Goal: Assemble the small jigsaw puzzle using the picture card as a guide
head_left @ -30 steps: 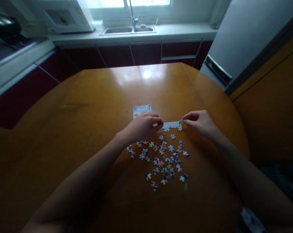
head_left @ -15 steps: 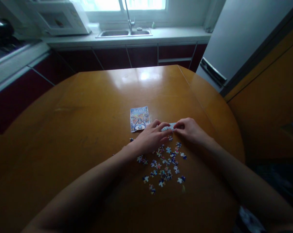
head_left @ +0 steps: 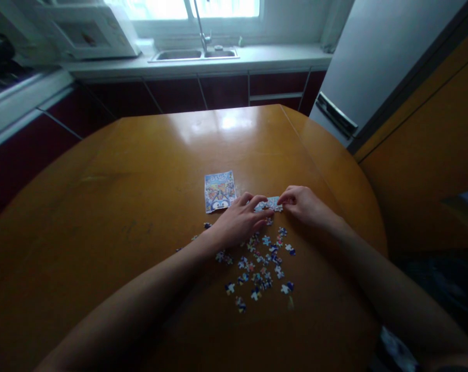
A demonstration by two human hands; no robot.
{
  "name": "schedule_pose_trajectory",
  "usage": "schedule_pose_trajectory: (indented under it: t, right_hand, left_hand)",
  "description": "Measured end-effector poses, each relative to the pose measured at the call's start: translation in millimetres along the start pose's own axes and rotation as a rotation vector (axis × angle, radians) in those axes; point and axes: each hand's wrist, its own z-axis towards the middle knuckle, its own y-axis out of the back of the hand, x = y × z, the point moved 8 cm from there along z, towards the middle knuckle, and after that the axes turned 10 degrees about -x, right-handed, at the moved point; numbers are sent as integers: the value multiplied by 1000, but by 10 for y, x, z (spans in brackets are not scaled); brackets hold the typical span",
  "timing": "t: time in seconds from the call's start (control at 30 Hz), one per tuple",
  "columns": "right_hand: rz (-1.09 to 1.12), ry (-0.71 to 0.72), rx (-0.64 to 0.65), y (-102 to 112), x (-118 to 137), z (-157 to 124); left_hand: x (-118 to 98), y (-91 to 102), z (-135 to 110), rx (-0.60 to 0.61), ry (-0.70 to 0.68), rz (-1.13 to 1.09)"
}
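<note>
A small joined strip of jigsaw pieces (head_left: 271,203) lies on the table between my hands, pale blue and partly covered by fingers. My left hand (head_left: 243,217) rests palm down at its left end, fingers spread and touching it. At the right end, my right hand (head_left: 299,202) has thumb and forefinger pinched together on a jigsaw piece at the strip's edge, mostly hidden by the fingertips. Loose jigsaw pieces (head_left: 266,240) are scattered just below both hands. Behind my left hand lies a picture sheet (head_left: 220,190) with a penguin and many small figures.
The wooden table (head_left: 148,165) has a curved right edge. Beyond it are a counter with a sink (head_left: 197,55), a microwave (head_left: 90,33) at the left and a fridge (head_left: 381,51) at the right.
The view has shifted slightly. My right hand has eased back a little from the strip, so more of its right end shows. My left hand has barely moved.
</note>
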Motion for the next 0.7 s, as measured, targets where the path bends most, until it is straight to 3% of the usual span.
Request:
schedule_pose_trajectory:
  t: [0.27, 0.7]
  right_hand:
    - [-3, 56, 74, -65, 12, -33]
    - [-20, 80, 75, -44, 74, -43]
  left_hand:
    - [23, -11, 3, -23, -4, 13]
    - [19, -33, 5, -21, 20, -5]
